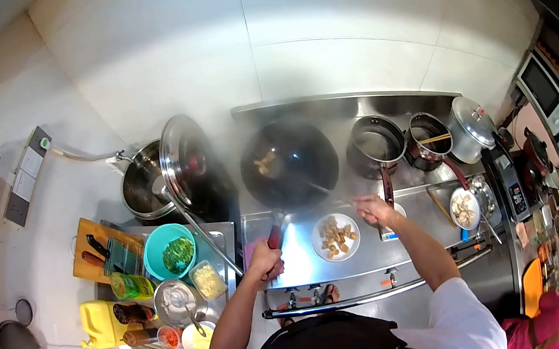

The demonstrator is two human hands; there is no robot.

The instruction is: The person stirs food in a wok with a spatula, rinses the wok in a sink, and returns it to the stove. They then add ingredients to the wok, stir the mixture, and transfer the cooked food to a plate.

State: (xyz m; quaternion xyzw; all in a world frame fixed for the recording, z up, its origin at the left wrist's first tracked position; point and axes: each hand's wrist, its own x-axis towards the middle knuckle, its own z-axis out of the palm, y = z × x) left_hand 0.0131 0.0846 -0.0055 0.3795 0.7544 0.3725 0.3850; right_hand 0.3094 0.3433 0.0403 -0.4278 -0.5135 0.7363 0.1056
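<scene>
My left hand is closed around the dark red handle of a large dark wok. Browned food pieces lie in the left part of the wok, with steam over it. My right hand is closed on a long thin cooking utensil that reaches into the wok; its head cannot be made out. Between my forearms, on the steel counter, sits a white plate of browned pieces.
Two saucepans and a lidded pot stand right of the wok. At left are a large pot, a tilted glass lid, a teal bowl of greens, and several bottles. A person in pink is at lower right.
</scene>
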